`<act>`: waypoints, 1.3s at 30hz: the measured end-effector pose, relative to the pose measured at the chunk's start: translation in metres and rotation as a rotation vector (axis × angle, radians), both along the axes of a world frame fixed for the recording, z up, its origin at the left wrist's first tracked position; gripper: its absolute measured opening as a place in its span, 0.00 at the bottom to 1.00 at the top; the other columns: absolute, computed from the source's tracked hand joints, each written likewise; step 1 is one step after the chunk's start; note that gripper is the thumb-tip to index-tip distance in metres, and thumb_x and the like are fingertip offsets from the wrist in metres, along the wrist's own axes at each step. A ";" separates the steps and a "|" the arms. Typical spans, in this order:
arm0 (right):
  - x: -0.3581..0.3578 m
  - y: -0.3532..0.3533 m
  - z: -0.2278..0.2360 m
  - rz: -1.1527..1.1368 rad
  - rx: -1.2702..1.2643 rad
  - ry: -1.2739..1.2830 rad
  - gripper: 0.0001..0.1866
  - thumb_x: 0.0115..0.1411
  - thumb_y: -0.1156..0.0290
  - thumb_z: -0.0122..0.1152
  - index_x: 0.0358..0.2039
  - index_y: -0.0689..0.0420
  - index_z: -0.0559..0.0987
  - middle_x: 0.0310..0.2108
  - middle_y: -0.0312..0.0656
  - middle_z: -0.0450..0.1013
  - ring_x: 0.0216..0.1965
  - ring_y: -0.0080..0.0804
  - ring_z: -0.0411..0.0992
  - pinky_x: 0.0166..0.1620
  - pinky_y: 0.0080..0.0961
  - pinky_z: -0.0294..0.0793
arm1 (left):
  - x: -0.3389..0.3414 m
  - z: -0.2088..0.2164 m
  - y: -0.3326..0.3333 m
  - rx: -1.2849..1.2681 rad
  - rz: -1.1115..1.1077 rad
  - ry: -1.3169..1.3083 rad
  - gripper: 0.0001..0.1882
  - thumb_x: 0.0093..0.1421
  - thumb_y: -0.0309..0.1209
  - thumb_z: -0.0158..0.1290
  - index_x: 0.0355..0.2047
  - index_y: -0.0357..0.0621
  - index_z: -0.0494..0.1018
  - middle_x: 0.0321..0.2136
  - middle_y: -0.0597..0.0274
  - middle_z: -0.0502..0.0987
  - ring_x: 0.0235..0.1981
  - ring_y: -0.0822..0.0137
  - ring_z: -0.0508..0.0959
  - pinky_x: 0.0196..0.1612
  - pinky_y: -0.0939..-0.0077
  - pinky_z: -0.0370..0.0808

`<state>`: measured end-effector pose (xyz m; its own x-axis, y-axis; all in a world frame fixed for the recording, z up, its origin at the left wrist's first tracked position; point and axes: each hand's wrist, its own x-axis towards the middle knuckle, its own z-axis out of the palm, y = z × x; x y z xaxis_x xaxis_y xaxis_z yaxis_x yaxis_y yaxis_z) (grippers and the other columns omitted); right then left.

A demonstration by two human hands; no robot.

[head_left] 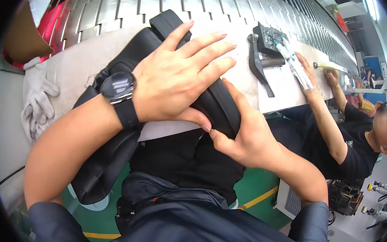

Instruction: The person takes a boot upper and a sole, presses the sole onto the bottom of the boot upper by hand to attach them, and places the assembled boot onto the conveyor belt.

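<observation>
Right hand (253, 132): clamped on black boot (228, 111). Left hand (172, 77): laid across the boot, fingers spread apart. Boot: over worktable (78, 68), near edge. Right of boot: hammer (257, 66). Left of boot: whitish gloves (39, 103). Beyond boot: metal slats (170, 0).

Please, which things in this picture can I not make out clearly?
Head view:
- Black leather item: middle hidden by left hand.
- Right hand: some fingers hidden behind the item.
- Watch: display obscured by glare.
- Brown panel: cut off by dark lens rim.
</observation>
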<state>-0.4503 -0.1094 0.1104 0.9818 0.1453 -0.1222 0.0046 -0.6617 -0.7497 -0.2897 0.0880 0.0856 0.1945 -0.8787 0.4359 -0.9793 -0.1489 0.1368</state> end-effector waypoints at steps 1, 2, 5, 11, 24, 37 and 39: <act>0.002 -0.004 0.002 0.004 0.000 -0.015 0.53 0.57 0.71 0.73 0.75 0.78 0.53 0.70 0.76 0.62 0.70 0.66 0.67 0.71 0.45 0.69 | 0.001 0.001 0.000 -0.002 0.001 0.037 0.63 0.45 0.74 0.61 0.71 0.41 0.66 0.74 0.50 0.65 0.77 0.48 0.62 0.79 0.35 0.49; 0.004 -0.009 0.005 0.036 0.016 0.032 0.53 0.58 0.71 0.73 0.75 0.77 0.53 0.71 0.75 0.61 0.72 0.64 0.65 0.73 0.44 0.66 | 0.005 0.003 0.002 -0.017 -0.033 0.071 0.62 0.47 0.69 0.66 0.72 0.39 0.64 0.73 0.48 0.67 0.76 0.47 0.64 0.78 0.41 0.53; 0.009 -0.008 0.015 0.057 0.080 0.071 0.53 0.59 0.69 0.74 0.76 0.75 0.52 0.74 0.71 0.59 0.77 0.59 0.59 0.77 0.42 0.58 | 0.035 0.009 0.024 -0.139 0.069 0.209 0.58 0.51 0.59 0.73 0.72 0.36 0.63 0.71 0.45 0.68 0.73 0.44 0.68 0.76 0.49 0.61; 0.049 0.006 0.026 0.033 0.070 0.062 0.56 0.56 0.66 0.78 0.76 0.74 0.55 0.71 0.64 0.64 0.75 0.50 0.62 0.76 0.39 0.58 | 0.080 0.009 0.061 0.071 0.484 0.896 0.48 0.62 0.50 0.72 0.70 0.31 0.65 0.56 0.38 0.80 0.60 0.49 0.80 0.66 0.59 0.75; 0.061 0.023 0.030 0.016 -0.127 0.181 0.50 0.59 0.73 0.76 0.74 0.74 0.55 0.62 0.68 0.71 0.66 0.59 0.73 0.69 0.43 0.70 | 0.074 -0.015 0.025 -0.149 0.553 0.708 0.40 0.57 0.59 0.71 0.48 0.32 0.75 0.30 0.48 0.81 0.33 0.53 0.83 0.40 0.62 0.80; 0.065 0.019 0.023 0.224 -0.174 0.052 0.52 0.61 0.71 0.73 0.73 0.82 0.50 0.65 0.80 0.64 0.59 0.74 0.73 0.63 0.50 0.75 | 0.069 -0.033 0.026 -0.232 0.531 0.561 0.33 0.69 0.61 0.55 0.47 0.38 0.70 0.30 0.44 0.79 0.35 0.42 0.81 0.40 0.54 0.77; 0.063 0.016 0.028 0.241 -0.237 0.064 0.52 0.61 0.69 0.74 0.72 0.83 0.50 0.63 0.78 0.66 0.60 0.72 0.74 0.63 0.48 0.75 | 0.069 -0.030 0.023 -0.239 0.538 0.547 0.33 0.69 0.61 0.55 0.47 0.38 0.70 0.30 0.44 0.79 0.34 0.41 0.81 0.40 0.54 0.77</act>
